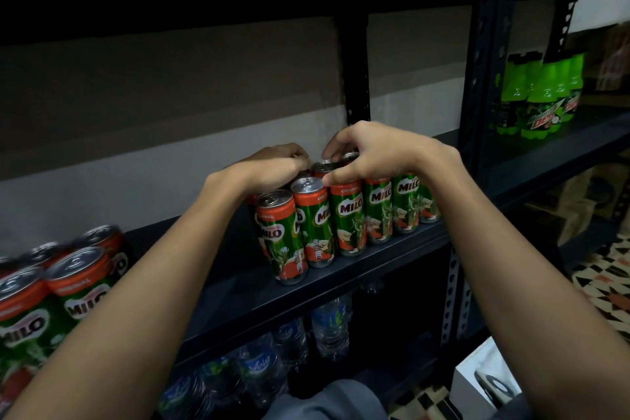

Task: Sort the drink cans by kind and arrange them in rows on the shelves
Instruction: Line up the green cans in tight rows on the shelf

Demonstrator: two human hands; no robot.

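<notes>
Several green and orange Milo cans (347, 215) stand upright in rows on a dark shelf (341, 280) at mid height. My left hand (272, 167) reaches over the left cans of this group, fingers curled down on the tops of the rear cans. My right hand (371, 153) hovers over the middle cans, its fingertips pinching the rim of a rear Milo can (349, 157) and the thumb lying against a front can. A second cluster of Milo cans (58, 293) stands at the lower left, closer to me.
Green Mountain Dew bottles (542, 95) stand on the neighbouring shelf at right. Wrapped water bottles (272, 358) fill the shelf below. A perforated upright post (484, 54) separates the shelf units. A white box (484, 382) sits on the patterned floor at lower right.
</notes>
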